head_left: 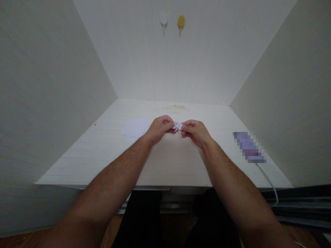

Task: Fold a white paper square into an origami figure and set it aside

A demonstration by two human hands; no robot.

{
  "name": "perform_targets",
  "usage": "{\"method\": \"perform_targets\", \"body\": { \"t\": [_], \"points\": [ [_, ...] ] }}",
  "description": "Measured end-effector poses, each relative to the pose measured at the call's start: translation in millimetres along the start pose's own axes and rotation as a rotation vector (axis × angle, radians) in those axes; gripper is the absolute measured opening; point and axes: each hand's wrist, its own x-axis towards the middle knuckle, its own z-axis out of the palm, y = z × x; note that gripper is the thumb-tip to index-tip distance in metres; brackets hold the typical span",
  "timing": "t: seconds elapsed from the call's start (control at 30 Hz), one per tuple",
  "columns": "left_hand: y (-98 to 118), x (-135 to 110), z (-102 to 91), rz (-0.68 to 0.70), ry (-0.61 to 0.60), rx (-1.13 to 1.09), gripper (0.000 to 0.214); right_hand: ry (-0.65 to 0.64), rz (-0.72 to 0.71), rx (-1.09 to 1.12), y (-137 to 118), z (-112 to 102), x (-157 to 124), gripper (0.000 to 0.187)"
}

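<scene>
Both of my hands meet above the middle of the white desk [108,148]. My left hand [159,129] and my right hand [195,132] are closed in a pinch on a small folded piece of white paper [178,126], which they hold between them just above the desk top. Only a little of the paper shows between the fingertips. A loose sheet of white paper [136,129] lies flat on the desk just left of my left hand.
White walls close in the desk on the left, back and right. A phone [248,146] lies at the right with a white cable [269,181] running off the front edge. Two hooks, white [163,19] and yellow [181,22], hang on the back wall. A yellowish stain [176,107] marks the far desk.
</scene>
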Motion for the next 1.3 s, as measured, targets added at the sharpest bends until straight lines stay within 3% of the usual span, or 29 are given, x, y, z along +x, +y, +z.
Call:
{"method": "perform_targets", "body": {
  "t": [0.37,0.67,1.03,1.3],
  "points": [
    [-1.9,0.6,-4.0,0.092,-0.100,-0.069,0.031,-0.054,-0.060,-0.060,-1.1,-2.5,-1.1,0.027],
    [0.7,-2.6,-2.0,0.054,-0.093,-0.014,0.039,-0.055,-0.048,-0.002,-3.8,0.3,-3.4,0.032],
    [1.3,-4.6,-6.3,0.038,-0.266,0.058,0.031,-0.090,0.025,0.152,-3.7,-1.0,-3.0,0.034],
    [-4.5,-4.5,-7.6,0.027,-0.276,-0.017,0.032,-0.109,0.017,0.187,-2.3,-1.6,-3.5,0.035]
  ]
}}
